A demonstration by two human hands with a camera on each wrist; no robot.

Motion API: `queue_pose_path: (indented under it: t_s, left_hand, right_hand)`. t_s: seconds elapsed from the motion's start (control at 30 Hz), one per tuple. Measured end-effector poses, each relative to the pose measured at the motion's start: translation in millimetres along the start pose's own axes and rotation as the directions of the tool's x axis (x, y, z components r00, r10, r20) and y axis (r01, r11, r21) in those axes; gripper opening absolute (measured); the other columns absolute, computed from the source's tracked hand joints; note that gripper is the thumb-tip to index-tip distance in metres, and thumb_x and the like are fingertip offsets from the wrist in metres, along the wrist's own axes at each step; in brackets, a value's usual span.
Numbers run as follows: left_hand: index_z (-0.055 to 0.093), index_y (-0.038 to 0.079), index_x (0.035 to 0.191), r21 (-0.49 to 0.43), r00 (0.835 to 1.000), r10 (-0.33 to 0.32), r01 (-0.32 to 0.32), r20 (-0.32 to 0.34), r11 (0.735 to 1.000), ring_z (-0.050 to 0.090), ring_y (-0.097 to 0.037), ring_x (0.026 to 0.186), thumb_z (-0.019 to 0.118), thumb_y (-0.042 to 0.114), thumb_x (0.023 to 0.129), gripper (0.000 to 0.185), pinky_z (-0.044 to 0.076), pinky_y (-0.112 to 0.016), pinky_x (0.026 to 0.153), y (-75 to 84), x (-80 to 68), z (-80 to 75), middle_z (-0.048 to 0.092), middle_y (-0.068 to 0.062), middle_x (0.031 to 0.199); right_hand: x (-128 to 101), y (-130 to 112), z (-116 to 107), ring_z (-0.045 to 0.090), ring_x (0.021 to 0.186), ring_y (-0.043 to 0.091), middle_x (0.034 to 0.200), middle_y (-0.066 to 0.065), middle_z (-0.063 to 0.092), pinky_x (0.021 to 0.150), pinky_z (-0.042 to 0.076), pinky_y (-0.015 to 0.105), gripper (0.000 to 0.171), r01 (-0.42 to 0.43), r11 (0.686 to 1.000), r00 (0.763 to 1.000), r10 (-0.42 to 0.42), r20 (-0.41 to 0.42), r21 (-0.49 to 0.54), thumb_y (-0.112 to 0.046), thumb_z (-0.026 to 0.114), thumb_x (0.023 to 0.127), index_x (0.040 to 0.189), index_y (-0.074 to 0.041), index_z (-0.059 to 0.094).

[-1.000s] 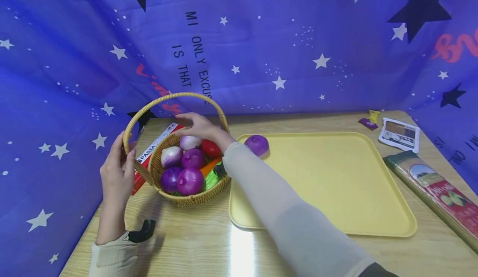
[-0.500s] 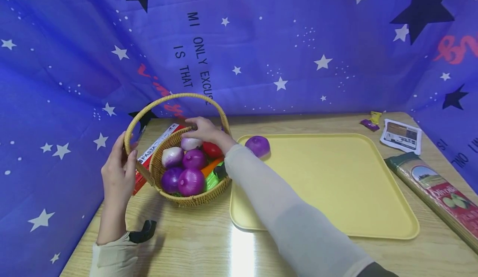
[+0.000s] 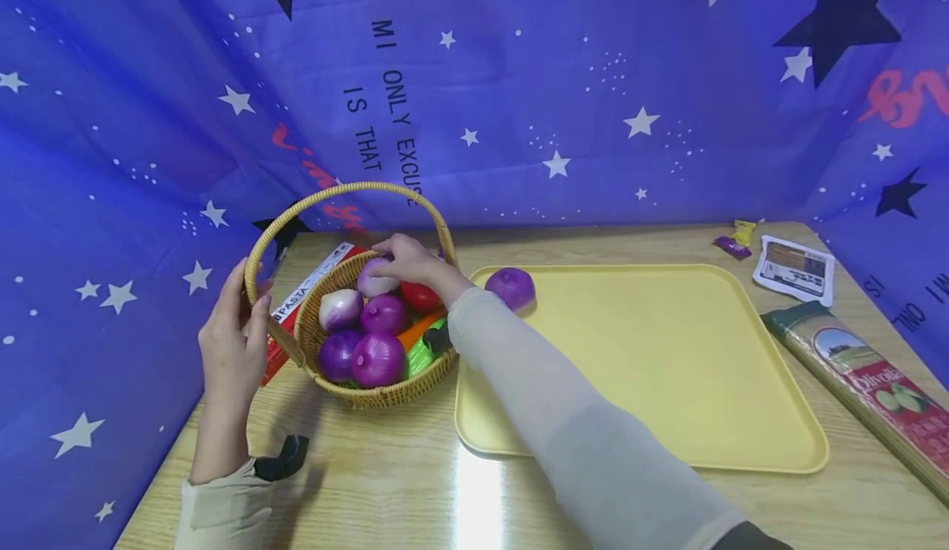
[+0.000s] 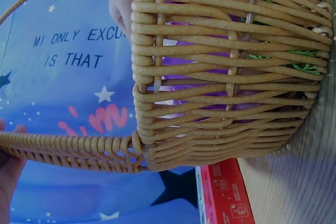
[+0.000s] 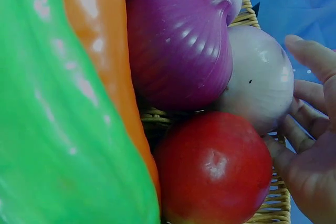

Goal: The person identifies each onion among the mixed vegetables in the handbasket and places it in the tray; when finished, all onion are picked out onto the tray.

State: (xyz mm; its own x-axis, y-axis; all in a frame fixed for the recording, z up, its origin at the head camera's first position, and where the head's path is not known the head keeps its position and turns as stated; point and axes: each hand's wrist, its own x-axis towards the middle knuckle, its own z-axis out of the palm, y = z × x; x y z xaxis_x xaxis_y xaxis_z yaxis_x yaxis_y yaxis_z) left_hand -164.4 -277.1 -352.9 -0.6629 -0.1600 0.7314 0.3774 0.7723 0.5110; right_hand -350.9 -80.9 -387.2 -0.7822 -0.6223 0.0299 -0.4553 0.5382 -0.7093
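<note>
My left hand (image 3: 233,348) grips the handle of a round wicker basket (image 3: 378,396) on its left side; its thumb and fingertips edge into the left wrist view. Inside the basket lie several purple onions (image 3: 379,361), pale white-and-purple onions (image 3: 341,310), a red tomato (image 5: 215,166), an orange carrot-like piece (image 5: 107,40) and a green pepper-like piece (image 5: 58,108). At the basket's back, my right hand (image 3: 409,258) touches a pale onion (image 5: 260,77). Its fingers reach the onion's far side, while the thumb stands spread apart from it.
A yellow tray (image 3: 638,361) lies right of the basket, with a purple onion (image 3: 510,288) at its back left corner. Further right are an Olivoilà packet (image 3: 867,377), a white packet (image 3: 795,270) and small wrapped sweets (image 3: 734,245). A red pasta box (image 3: 311,295) lies behind the basket.
My right hand has come down from above the basket's back rim onto the pale onion, which now shows more purple on its left. The left hand keeps its hold on the handle.
</note>
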Motion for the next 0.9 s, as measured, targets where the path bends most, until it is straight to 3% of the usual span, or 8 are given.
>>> queue_pose_path:
  t_s: [0.2, 0.47, 0.73, 0.9]
  left_hand:
    - [0.045, 0.017, 0.140, -0.002, 1.000, 0.000, 0.000, 0.007, 1.000, 0.048, 0.024, 0.104, 0.054, 0.004, 0.094, 0.049, 0.039, 0.004, 0.087, 0.1, 0.3, 0.1, 0.063, -0.016, 0.124]
    - [0.045, 0.017, 0.140, -0.021, 1.000, 0.005, -0.005, 0.008, 1.000, 0.050, 0.023, 0.105, 0.054, 0.004, 0.093, 0.049, 0.040, 0.004, 0.087, 1.3, 0.4, 0.2, 0.062, -0.015, 0.124]
    - [0.046, 0.017, 0.140, -0.020, 1.000, 0.009, -0.009, 0.006, 1.000, 0.050, 0.023, 0.104, 0.054, 0.003, 0.093, 0.049, 0.040, 0.004, 0.087, 1.5, 0.4, -0.1, 0.062, -0.016, 0.123]
    - [0.046, 0.016, 0.139, -0.020, 1.000, 0.009, -0.009, 0.001, 1.000, 0.050, 0.023, 0.104, 0.054, 0.002, 0.093, 0.048, 0.040, 0.004, 0.087, 1.0, -0.5, -0.1, 0.063, -0.017, 0.122]
  right_hand:
    - [1.0, -2.1, -0.6, 0.049, 0.128, 0.020, 0.132, 0.010, 0.059, 0.109, 0.041, 0.026, 0.047, 0.002, 1.000, 1.000, -0.002, -0.002, -0.009, -0.023, 0.066, 0.088, 0.129, -0.003, 0.056]
    - [-0.2, -3.1, -1.1, 0.044, 0.129, 0.023, 0.134, 0.011, 0.056, 0.114, 0.034, 0.027, 0.049, -0.015, 0.994, 1.000, 0.016, 0.008, -0.108, -0.027, 0.065, 0.088, 0.130, -0.004, 0.056]
    - [-5.1, -5.7, -3.0, 0.047, 0.129, 0.021, 0.134, 0.007, 0.056, 0.111, 0.039, 0.028, 0.053, -0.083, 0.995, 0.996, 0.084, 0.025, -0.052, -0.032, 0.067, 0.086, 0.131, -0.007, 0.055]
    - [-6.7, -7.8, -3.3, 0.053, 0.120, 0.019, 0.125, 0.006, 0.062, 0.105, 0.043, 0.026, 0.047, -0.084, 0.996, 0.996, 0.083, -0.016, -0.031, -0.031, 0.071, 0.083, 0.122, -0.008, 0.059]
